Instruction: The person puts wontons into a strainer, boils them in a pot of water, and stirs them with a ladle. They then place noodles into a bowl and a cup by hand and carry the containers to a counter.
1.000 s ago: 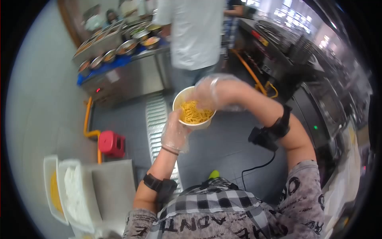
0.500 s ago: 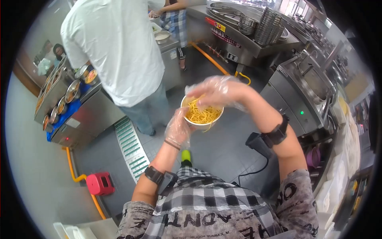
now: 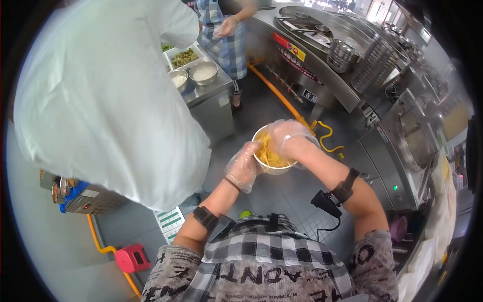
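My left hand [image 3: 243, 165], in a clear plastic glove, grips the left side of a white round bowl [image 3: 277, 171]. Yellow noodles [image 3: 270, 153] fill the bowl, with a few strands by its front rim. Also gloved, my right hand [image 3: 288, 137] reaches over the right side of the bowl, down at the noodles. Its fingertips are hidden and blurred, so I cannot tell whether they pinch any strands. The bowl is held in the air over the grey floor.
A person in white [image 3: 110, 100] stands close on the left. Beyond, another person in a checked apron [image 3: 221, 50] stands by a steel counter [image 3: 211, 113] with bowls and a food tray. A large steel cooking range [image 3: 322, 83] carries stacked bowls. A red stool [image 3: 133, 257] stands lower left.
The view has shifted, with the person in white now larger and nearer. My hands and the bowl appear further right and lower. My right hand has lowered onto the noodles.
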A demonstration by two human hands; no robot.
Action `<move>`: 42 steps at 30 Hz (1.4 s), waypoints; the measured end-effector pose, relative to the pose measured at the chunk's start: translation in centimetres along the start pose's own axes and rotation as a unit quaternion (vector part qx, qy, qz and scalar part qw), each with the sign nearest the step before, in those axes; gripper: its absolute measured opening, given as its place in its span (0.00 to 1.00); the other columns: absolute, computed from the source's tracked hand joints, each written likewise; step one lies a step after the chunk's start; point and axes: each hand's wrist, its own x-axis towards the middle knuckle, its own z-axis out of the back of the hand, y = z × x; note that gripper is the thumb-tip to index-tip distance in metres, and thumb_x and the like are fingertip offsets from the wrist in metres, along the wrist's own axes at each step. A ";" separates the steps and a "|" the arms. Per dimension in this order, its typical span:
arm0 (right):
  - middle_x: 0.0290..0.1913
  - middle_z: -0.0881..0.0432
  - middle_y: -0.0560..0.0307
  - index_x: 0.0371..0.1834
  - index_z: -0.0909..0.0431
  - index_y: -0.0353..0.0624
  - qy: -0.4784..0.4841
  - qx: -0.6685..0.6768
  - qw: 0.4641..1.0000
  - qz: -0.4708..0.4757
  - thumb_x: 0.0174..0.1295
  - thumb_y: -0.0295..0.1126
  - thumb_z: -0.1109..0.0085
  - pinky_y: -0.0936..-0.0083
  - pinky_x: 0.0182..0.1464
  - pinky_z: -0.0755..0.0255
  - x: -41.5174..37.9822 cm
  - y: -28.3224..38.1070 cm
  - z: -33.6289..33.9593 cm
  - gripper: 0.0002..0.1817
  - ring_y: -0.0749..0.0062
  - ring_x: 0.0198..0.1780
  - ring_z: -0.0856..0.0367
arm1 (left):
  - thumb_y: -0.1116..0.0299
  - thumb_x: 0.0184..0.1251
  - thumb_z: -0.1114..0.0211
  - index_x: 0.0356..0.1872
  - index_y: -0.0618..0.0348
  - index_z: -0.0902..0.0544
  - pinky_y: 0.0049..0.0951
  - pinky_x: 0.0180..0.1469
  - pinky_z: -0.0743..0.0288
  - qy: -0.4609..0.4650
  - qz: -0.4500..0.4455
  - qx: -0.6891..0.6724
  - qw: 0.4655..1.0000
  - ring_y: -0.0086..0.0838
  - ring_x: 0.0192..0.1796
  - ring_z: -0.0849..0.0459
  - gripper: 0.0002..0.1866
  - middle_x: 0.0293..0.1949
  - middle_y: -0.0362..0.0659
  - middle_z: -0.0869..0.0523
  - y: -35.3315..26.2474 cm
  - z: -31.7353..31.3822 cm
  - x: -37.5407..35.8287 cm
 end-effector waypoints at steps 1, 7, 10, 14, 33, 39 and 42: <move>0.45 0.22 0.51 0.47 0.24 0.48 -0.011 0.034 0.997 -0.062 0.49 0.38 0.43 0.66 0.47 0.28 1.8 -1.3 -0.1 0.20 0.57 0.46 0.22 | 0.60 0.61 0.44 0.48 0.54 0.30 0.41 0.51 0.28 -0.006 -0.001 -0.002 1.000 0.32 0.51 0.25 0.16 0.51 0.42 0.27 -0.7 -0.2 1.1; 0.40 0.20 0.51 0.47 0.25 0.38 -0.220 0.128 0.935 0.247 0.48 0.35 0.38 0.69 0.39 0.26 5.6 -8.8 5.7 0.22 0.61 0.38 0.20 | 0.60 0.62 0.44 0.49 0.54 0.31 0.42 0.49 0.28 -0.072 -0.206 0.226 0.949 0.33 0.53 0.26 0.17 0.49 0.42 0.26 -5.4 1.9 7.6; 0.39 0.19 0.51 0.47 0.25 0.43 -0.179 0.355 0.902 0.168 0.48 0.39 0.39 0.69 0.40 0.26 7.6 -13.3 3.7 0.22 0.59 0.38 0.19 | 0.61 0.62 0.45 0.52 0.55 0.32 0.43 0.50 0.28 -0.118 -0.247 0.041 0.961 0.35 0.54 0.26 0.19 0.50 0.43 0.26 -9.3 6.8 11.0; 0.45 0.20 0.53 0.49 0.25 0.39 -0.021 0.438 0.896 0.071 0.51 0.33 0.37 0.79 0.39 0.25 10.4 -19.9 -0.1 0.21 0.74 0.42 0.19 | 0.63 0.61 0.48 0.53 0.57 0.32 0.44 0.50 0.28 -0.209 -0.362 -0.099 0.903 0.37 0.54 0.26 0.19 0.52 0.46 0.26 -15.6 8.2 12.7; 0.42 0.20 0.59 0.49 0.25 0.43 0.160 0.492 0.845 -0.135 0.50 0.30 0.37 0.79 0.46 0.28 19.7 -24.7 -9.5 0.20 0.76 0.42 0.22 | 0.60 0.60 0.45 0.49 0.70 0.30 0.39 0.38 0.23 -0.438 -0.479 0.037 0.760 0.37 0.42 0.20 0.24 0.43 0.53 0.22 -44.5 25.2 21.7; 0.40 0.20 0.61 0.47 0.24 0.44 0.151 0.471 0.841 -0.219 0.48 0.24 0.35 0.81 0.45 0.28 19.6 -22.4 -6.4 0.19 0.79 0.42 0.22 | 0.57 0.56 0.43 0.36 0.69 0.19 0.28 0.31 0.25 -0.619 -0.301 0.332 0.645 0.32 0.29 0.18 0.20 0.31 0.49 0.16 -44.1 20.7 20.9; 0.40 0.19 0.59 0.47 0.24 0.44 0.123 0.477 0.844 -0.213 0.52 0.32 0.37 0.79 0.45 0.28 18.4 -23.1 -7.4 0.17 0.75 0.41 0.21 | 0.57 0.56 0.40 0.46 0.69 0.26 0.32 0.39 0.27 -0.662 -0.369 0.241 0.606 0.34 0.30 0.23 0.24 0.34 0.48 0.19 -43.6 24.0 20.6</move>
